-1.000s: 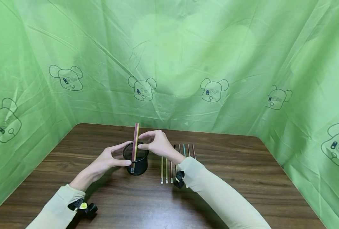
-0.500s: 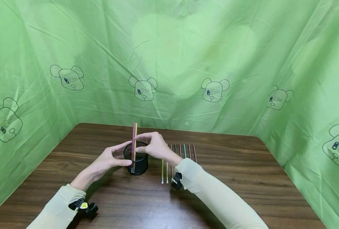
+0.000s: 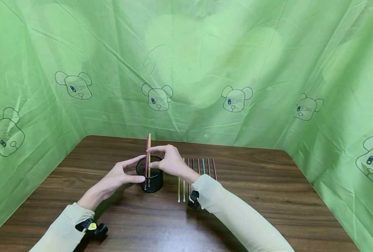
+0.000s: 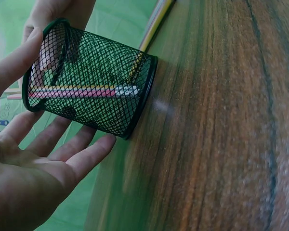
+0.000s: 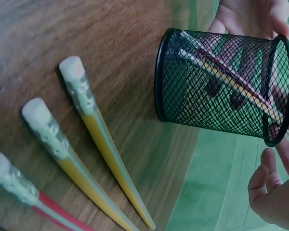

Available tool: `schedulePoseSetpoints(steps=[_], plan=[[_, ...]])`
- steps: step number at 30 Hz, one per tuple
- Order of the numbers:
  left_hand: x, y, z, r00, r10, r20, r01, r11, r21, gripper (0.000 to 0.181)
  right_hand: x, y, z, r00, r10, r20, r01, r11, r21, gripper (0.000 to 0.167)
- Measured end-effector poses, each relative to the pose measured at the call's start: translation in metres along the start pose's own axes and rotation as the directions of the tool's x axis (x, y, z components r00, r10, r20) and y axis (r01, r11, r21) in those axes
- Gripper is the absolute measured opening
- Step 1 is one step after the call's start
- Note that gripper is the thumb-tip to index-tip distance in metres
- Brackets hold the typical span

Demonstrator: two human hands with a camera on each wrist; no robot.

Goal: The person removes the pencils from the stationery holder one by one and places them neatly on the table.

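A black mesh pencil cup (image 3: 154,185) stands upright on the table. My left hand (image 3: 117,177) holds it from the left, thumb at the near rim and fingers along the far side. Two pencils are inside with their eraser ends down, a dark red pencil (image 3: 146,161) and a yellow pencil (image 3: 149,141). My right hand (image 3: 171,161), above the cup's right side, pinches the yellow pencil between thumb and fingers. Through the mesh in the right wrist view, both pencils lean together across the cup (image 5: 221,86).
Right of the cup, several pencils lie side by side, including a yellow one (image 3: 178,190) and a teal one (image 3: 203,166); my right forearm covers part of the row. The brown wooden table (image 3: 268,196) is enclosed by green cloth (image 3: 199,63).
My right hand has shifted slightly left with the pencil tops. The yellow pencil now stands a little higher than the red one. My left hand and the cup have hardly moved.
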State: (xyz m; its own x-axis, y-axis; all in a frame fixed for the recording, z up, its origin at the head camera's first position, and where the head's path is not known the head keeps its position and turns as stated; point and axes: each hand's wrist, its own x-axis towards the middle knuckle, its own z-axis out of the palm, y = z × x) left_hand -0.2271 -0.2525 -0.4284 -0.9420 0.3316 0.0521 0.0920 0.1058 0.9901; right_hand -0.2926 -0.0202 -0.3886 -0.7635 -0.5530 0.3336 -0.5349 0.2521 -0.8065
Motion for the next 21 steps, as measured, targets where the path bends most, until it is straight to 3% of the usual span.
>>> schedulePoseSetpoints(steps=[7,15,21], plan=[[-0.0001,-0.0002,0.0001,1.0,0.003,-0.002,-0.003,1.0,0.002,0.084,-0.0013,-0.0007,0.0062,1.0,0.014,-0.027,-0.016,0.996,-0.085,0.044],[-0.0001,-0.0012,0.0005,1.0,0.003,0.003,-0.003,1.0,-0.01,0.083,-0.0036,0.0019,0.0089,0.995,0.003,-0.095,-0.003,1.0,-0.001,0.042],[0.0006,-0.0001,0.0007,1.0,0.007,0.014,-0.007,1.0,-0.018,0.082,-0.0036,0.0017,0.0033,0.987,0.03,-0.159,-0.035,0.999,-0.032,0.043]])
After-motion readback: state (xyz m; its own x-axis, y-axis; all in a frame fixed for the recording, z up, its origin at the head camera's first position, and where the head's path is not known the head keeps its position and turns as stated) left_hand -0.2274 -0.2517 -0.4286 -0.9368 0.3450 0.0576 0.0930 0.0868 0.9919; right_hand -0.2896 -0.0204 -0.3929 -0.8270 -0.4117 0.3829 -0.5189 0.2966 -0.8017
